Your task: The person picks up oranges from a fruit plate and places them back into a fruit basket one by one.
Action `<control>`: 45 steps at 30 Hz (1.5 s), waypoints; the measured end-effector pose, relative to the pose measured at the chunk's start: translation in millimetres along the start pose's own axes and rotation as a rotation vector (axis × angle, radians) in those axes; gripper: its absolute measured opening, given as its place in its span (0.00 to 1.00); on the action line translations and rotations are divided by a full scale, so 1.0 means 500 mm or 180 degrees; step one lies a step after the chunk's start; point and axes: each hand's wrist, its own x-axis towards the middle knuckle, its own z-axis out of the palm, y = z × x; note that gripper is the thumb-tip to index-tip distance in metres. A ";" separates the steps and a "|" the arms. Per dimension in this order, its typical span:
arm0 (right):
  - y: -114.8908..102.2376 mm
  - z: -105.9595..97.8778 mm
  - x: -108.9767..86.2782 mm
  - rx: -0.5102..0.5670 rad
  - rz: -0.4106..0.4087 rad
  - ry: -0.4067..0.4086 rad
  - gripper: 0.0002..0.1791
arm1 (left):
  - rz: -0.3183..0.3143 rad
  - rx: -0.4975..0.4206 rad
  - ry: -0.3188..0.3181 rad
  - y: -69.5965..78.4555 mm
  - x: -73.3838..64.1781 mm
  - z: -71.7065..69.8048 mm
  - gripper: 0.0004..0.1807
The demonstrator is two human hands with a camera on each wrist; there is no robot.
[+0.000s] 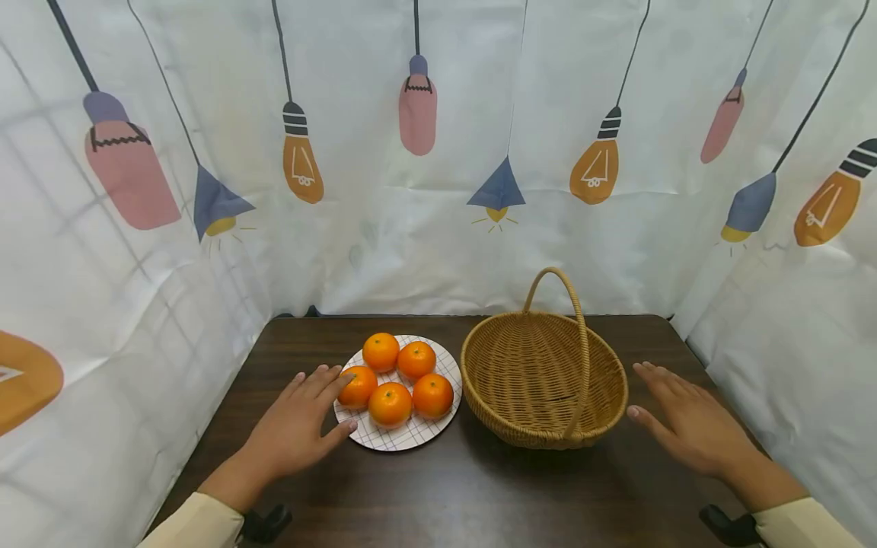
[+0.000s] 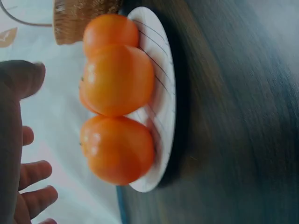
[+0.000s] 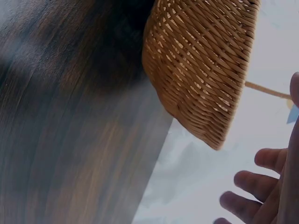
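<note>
Several oranges (image 1: 390, 405) sit on a round white plate (image 1: 418, 435) with a thin line pattern, left of the middle of the table. My left hand (image 1: 294, 422) is held out at the plate's left side, fingers spread and holding nothing; its fingertips overlap the leftmost orange (image 1: 357, 388) in the head view. To the right of the plate stands a wicker basket (image 1: 527, 373) with a tall arched handle (image 1: 585, 358); no contents show in it. Beside the basket's right rim my right hand (image 1: 699, 422) reaches forward with extended fingers, holding nothing. In the right wrist view the basket's woven side (image 3: 201, 60) lies near that hand.
The dark wood table (image 1: 479, 498) has its far edge against a white curtain (image 1: 411, 251) printed with lamps and bulbs. The curtain also hangs along the left and right sides. Dark straps (image 1: 263, 525) show at both wrists.
</note>
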 end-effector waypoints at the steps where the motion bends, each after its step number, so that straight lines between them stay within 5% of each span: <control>1: -0.001 0.001 0.001 0.0020 0.0019 -0.0008 0.40 | -0.0013 0.0003 0.0021 -0.005 0.001 0.004 0.41; 15: -0.010 0.015 0.015 0.0101 0.0266 -0.0126 0.39 | -0.0301 -0.0268 0.0247 -0.044 0.013 0.044 0.37; 24: -0.005 0.031 0.019 0.0144 0.0381 -0.0149 0.41 | -0.0566 -0.0513 0.0179 -0.053 0.021 0.071 0.38; 45: 0.001 0.051 0.025 0.0217 0.0494 -0.0249 0.43 | -0.0769 -0.0686 -0.0074 -0.055 0.034 0.089 0.36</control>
